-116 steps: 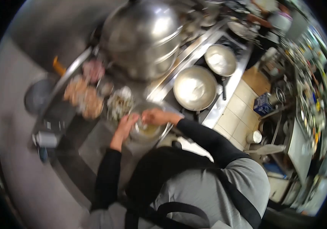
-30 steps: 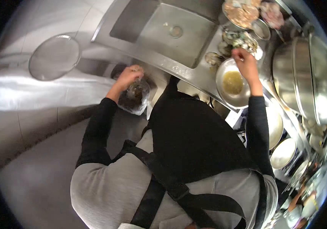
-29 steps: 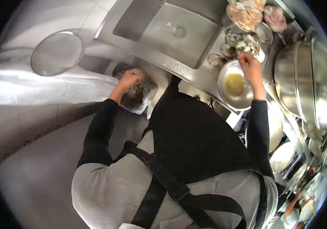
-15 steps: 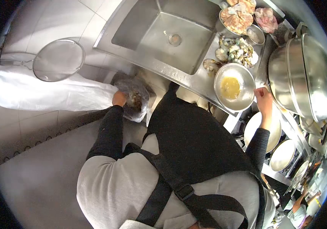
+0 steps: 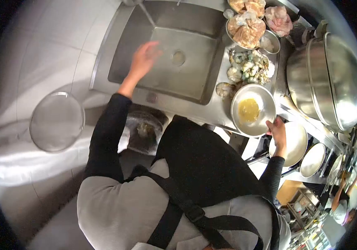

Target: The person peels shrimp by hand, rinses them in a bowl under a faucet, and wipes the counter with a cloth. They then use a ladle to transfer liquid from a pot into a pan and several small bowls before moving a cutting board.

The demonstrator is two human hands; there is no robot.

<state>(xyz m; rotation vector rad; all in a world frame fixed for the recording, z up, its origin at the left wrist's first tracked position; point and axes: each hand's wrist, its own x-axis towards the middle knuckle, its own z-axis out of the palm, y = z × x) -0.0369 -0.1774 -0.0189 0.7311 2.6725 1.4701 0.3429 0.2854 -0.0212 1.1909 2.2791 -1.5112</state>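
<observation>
My left hand (image 5: pixel 144 62) is over the near left part of the steel sink (image 5: pixel 162 89); it is slightly blurred, its fingers stretched out with nothing visible in them. What looks like a thin stream of water (image 5: pixel 147 14) falls into the sink's far left corner. My right hand (image 5: pixel 277 132) grips the near right rim of a metal mixing bowl (image 5: pixel 266 96), thumb over the edge. Yellow liquid that looks like egg (image 5: pixel 249 110) lies in the bowl. Just beyond the bowl is a heap of raw shrimp (image 5: pixel 253 66) on the counter.
Bagged minced meat (image 5: pixel 247 31), pink meat (image 5: pixel 278 21) and a small metal bowl (image 5: pixel 270 41) stand at the back right. A big steel pot (image 5: pixel 312 83) and pans (image 5: pixel 295 143) are to the right. At left are a round strainer (image 5: pixel 57 121) and a lined bin (image 5: pixel 145 133).
My left hand has left the bin and moved up over the sink. My right hand has moved from beside the bowl onto its rim. The water stream has come into view.
</observation>
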